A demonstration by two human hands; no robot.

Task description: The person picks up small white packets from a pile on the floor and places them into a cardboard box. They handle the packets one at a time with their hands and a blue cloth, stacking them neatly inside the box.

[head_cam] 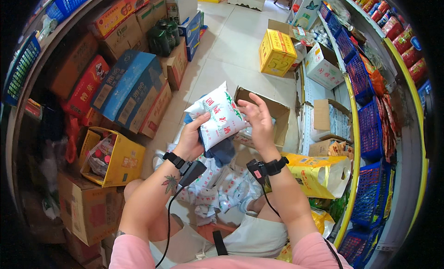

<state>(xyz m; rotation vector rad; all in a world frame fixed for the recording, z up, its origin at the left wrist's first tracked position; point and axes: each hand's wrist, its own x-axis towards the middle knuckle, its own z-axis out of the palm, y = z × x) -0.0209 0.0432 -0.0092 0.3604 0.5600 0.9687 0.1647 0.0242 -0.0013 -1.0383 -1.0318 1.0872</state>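
A plump white plastic pouch (222,116) with red and green print is in my left hand (191,137), the thumb pressed on its near left side. Dark blue cloth (222,153) shows behind and below the pouch. My right hand (259,123) is raised at the pouch's right edge, fingers spread; whether a fingertip touches it I cannot tell. A heap of similar white pouches (218,189) lies on the floor between my legs. Just beyond my right hand stands an open cardboard box (282,126), with some pouches partly visible inside.
Stacked cartons, including a blue one (126,87), line the left side. A yellow carton (112,158) holds bottles. To the right are a yellow plastic bag (308,173) and shelving with blue plastic baskets (369,130). Another yellow carton (277,54) sits on the tiles ahead.
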